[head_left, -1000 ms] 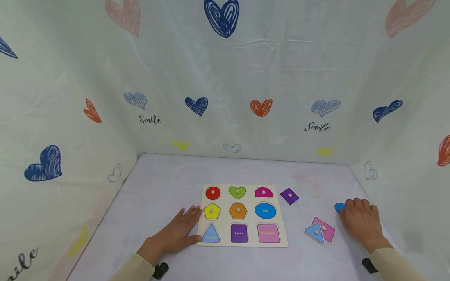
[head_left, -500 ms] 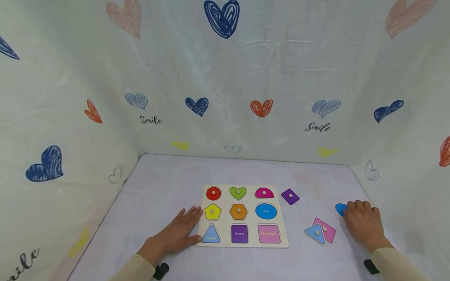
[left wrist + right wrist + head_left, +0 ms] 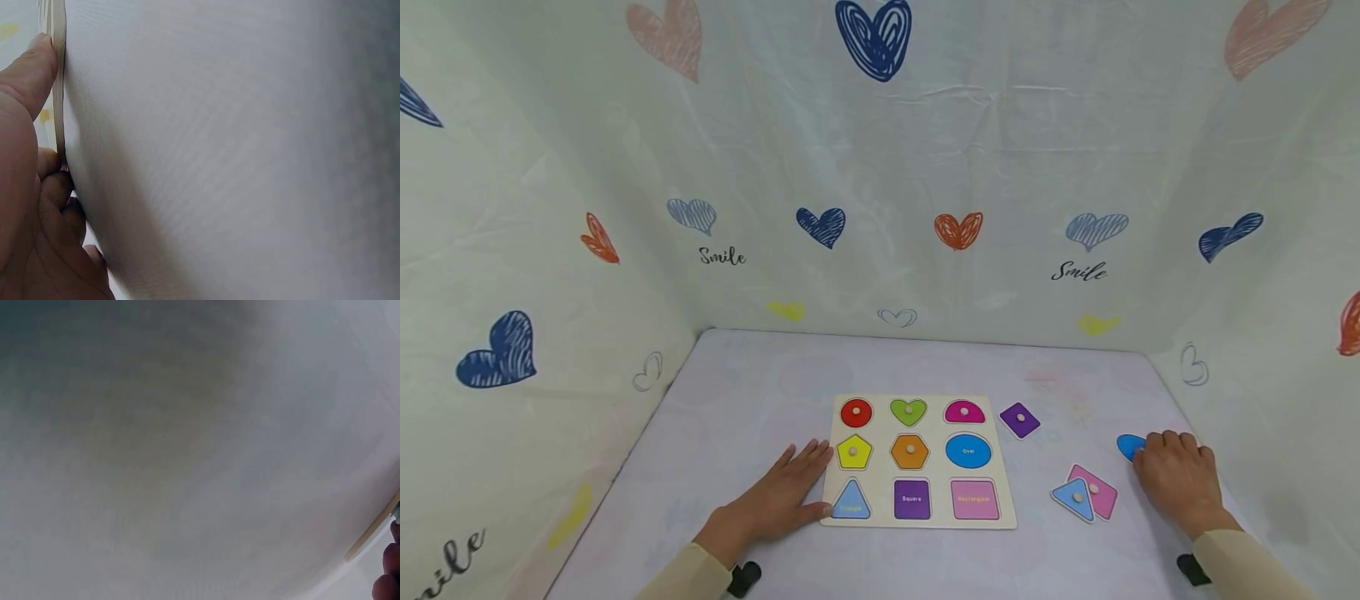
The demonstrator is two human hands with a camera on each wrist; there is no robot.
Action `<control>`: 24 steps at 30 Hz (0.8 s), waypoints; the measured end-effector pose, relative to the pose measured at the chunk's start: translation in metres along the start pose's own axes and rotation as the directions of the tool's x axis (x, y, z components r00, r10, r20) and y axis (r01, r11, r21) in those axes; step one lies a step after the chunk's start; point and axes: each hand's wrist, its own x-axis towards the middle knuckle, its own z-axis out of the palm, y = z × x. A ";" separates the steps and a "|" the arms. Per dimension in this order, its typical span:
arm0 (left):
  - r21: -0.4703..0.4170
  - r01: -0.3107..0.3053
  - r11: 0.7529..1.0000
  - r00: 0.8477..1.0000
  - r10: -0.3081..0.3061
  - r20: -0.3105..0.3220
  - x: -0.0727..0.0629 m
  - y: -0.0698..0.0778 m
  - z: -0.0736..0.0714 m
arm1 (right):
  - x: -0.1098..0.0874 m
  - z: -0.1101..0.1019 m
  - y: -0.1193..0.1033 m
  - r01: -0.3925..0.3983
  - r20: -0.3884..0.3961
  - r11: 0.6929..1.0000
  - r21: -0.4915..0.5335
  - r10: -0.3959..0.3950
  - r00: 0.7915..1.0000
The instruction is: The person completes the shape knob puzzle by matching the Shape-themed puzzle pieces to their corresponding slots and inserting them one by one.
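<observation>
My left hand lies flat at the left edge of a wooden shape puzzle board, fingers straight, thumb touching its lower left corner. In the left wrist view the thumb presses on the board's edge. My right hand is at the far right of the table, its fingers curled over a blue oval puzzle piece. The right half of that oval is hidden under the hand. In the right wrist view, fingertips meet the knob above the piece's thin wooden edge.
A purple square piece lies just right of the board. Between board and right hand, a blue triangle piece overlaps a pink rectangle piece. Several knobbed shapes sit in the board's upper recesses. A heart-printed cloth surrounds the table.
My right hand has shifted very slightly to the right at the blue oval piece. The left hand and the board have stayed put.
</observation>
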 end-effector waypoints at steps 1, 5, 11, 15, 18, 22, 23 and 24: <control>0.001 -0.001 1.000 1.000 0.001 0.001 0.000 0.000 0.000 | 0.000 0.000 0.000 -0.004 -0.003 1.000 0.003 0.004 1.000; 0.001 -0.001 1.000 1.000 0.001 0.003 0.001 -0.001 0.001 | 0.001 0.002 -0.003 0.000 -0.038 1.000 0.024 0.001 0.999; -0.002 0.012 1.000 1.000 -0.012 0.007 0.001 -0.001 0.002 | 0.006 0.000 -0.013 0.052 -0.135 0.996 0.073 -0.042 0.990; -0.003 0.009 1.000 1.000 -0.009 0.006 0.001 -0.001 0.001 | 0.009 -0.004 -0.020 0.090 -0.154 0.993 0.076 -0.077 0.985; -0.003 0.001 1.000 1.000 -0.001 0.003 0.001 -0.001 0.000 | 0.011 -0.007 -0.026 0.112 -0.164 0.991 0.071 -0.100 0.981; -0.005 0.001 1.000 1.000 -0.001 0.001 0.001 -0.001 0.000 | 0.014 -0.014 -0.038 0.143 -0.191 0.988 0.063 -0.129 0.973; -0.004 0.001 1.000 1.000 -0.001 0.000 0.001 -0.001 0.000 | 0.015 -0.016 -0.041 0.153 -0.198 0.986 0.064 -0.137 0.971; -0.005 0.002 1.000 1.000 -0.002 0.001 0.001 -0.001 0.000 | 0.016 -0.018 -0.044 0.164 -0.203 0.985 0.062 -0.148 0.968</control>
